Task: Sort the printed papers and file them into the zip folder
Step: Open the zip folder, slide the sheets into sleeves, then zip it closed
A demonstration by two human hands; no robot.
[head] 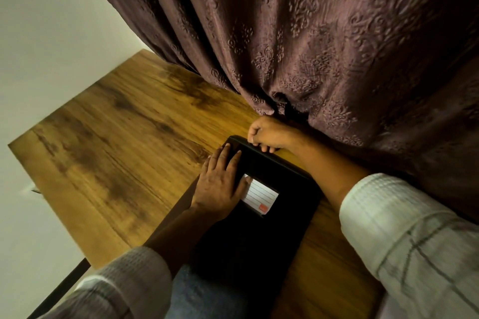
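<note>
A black zip folder [261, 230] lies flat on the wooden table [124, 142], its white lined label [260, 195] facing up. My left hand [220, 181] rests flat on the folder's far left part with fingers straight, partly covering the label. My right hand [267, 133] sits at the folder's far edge near the corner, fingers curled and pinching something small there; what it pinches is hidden by the fingers. No printed papers are in view.
A heavy brown patterned curtain [311, 46] hangs along the table's far right side, close behind my right hand. A pale wall [51, 21] lies to the left. The table's left edge runs diagonally, and my blue-jeaned lap [202, 295] is at the bottom.
</note>
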